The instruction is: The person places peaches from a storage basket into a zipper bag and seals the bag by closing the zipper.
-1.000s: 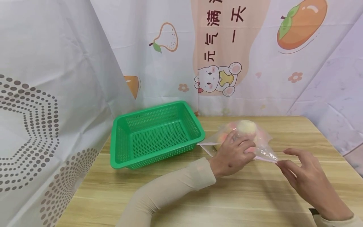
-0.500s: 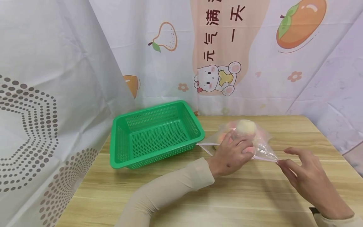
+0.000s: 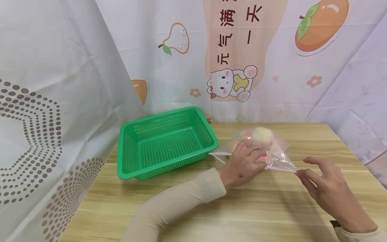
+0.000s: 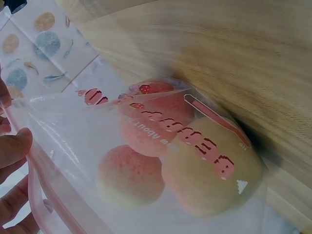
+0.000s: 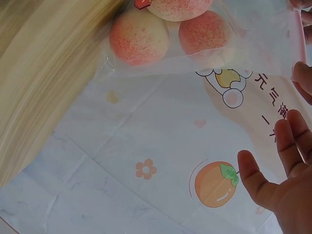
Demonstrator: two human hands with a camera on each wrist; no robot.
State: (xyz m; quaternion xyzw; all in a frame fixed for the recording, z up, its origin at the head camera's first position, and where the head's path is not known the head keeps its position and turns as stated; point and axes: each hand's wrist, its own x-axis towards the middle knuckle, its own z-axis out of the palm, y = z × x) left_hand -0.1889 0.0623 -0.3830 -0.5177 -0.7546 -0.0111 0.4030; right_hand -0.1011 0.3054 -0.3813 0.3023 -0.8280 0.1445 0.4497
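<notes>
A clear zip bag (image 3: 279, 153) with a pink seal strip lies on the table, with several peaches (image 3: 262, 136) inside. In the left wrist view, a large yellowish peach (image 4: 209, 170) and pinker ones show through the printed plastic. My left hand (image 3: 243, 164) pinches the bag's seal strip near its middle, thumb on one side and fingers behind. The right hand (image 3: 329, 188) pinches the strip's right corner between thumb and forefinger. Left of my left hand, the strip's two edges stand apart; to its right they lie together.
A green perforated plastic basket (image 3: 167, 141) with nothing in it stands left of the bag. The wooden table (image 3: 257, 208) ends at a printed curtain (image 3: 181, 77) behind. Another curtain (image 3: 60, 101) hangs along the left side.
My left hand has slid a little to the left along the seal strip, uncovering more of it. My right hand keeps its hold on the corner. The basket has not moved.
</notes>
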